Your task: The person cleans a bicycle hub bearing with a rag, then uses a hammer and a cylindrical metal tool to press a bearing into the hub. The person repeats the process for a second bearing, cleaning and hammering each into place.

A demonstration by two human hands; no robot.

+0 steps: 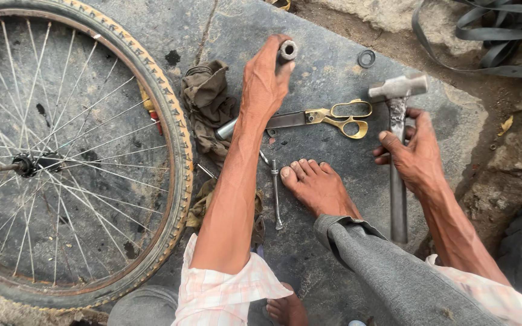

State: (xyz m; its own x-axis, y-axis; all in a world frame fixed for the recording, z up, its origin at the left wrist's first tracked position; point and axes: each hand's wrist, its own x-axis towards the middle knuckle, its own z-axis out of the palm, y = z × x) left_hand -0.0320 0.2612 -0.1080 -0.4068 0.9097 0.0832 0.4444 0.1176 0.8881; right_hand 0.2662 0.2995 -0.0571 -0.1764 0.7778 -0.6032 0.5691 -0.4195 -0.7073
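Two bare hands work: left hand (pixel 265 78) fingers closed on a short, stiff metal tube (pixel 287 49); right hand (pixel 411 154) wraps the heavy hammer (pixel 397 142) mid-handle.

**Outdoor ground, dark slab, daylight**

From my feed I look straight down at a dark grey slab (pixel 333 78), stained, scratched and cracked near its top edge. Beyond its right edge I see bare brown dirt (pixel 502 115) with small stones and a dry leaf. Pale rough stone (pixel 388 12) shows at the top. Black rubber strips (pixel 490 36) lie coiled in the upper right corner. The light is flat, soft daylight; I make out only faint shadows. No walls or furniture appear.
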